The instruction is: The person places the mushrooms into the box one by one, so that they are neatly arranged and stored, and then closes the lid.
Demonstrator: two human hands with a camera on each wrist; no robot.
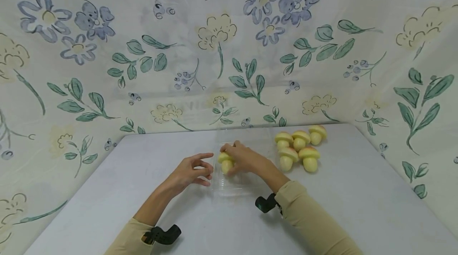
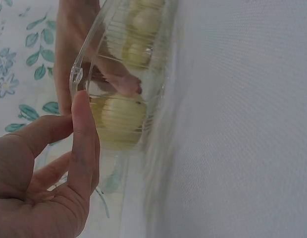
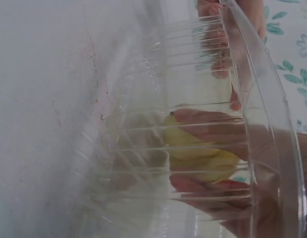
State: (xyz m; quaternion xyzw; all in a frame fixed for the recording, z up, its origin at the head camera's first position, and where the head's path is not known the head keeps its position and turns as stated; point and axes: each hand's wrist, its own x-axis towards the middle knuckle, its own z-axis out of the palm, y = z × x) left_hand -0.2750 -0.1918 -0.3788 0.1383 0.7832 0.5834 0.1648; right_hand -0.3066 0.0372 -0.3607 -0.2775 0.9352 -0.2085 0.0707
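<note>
Now: first mushroom going into the clear tray.
Left hand (image 1: 191, 171), fingers loosely spread, touches the rim of the clear tray (image 1: 223, 185); right hand (image 1: 240, 157) grips one mushroom (image 1: 226, 162) inside it. Beyond, five mushrooms (image 1: 299, 149) still sit on the table (image 1: 350, 191), so most of it looks left.

A pale grey, matte surface (image 1: 143, 191) carries everything, its far edge meeting a floral cloth backdrop (image 1: 222, 48). Near the middle sits a clear ribbed plastic container (image 1: 229, 185), standing directly on the surface. To the right of it, toward the far right corner, five yellow mushroom-shaped toys (image 1: 299, 150) lie in a close cluster, some touching one another, well apart from the near edge.
</note>
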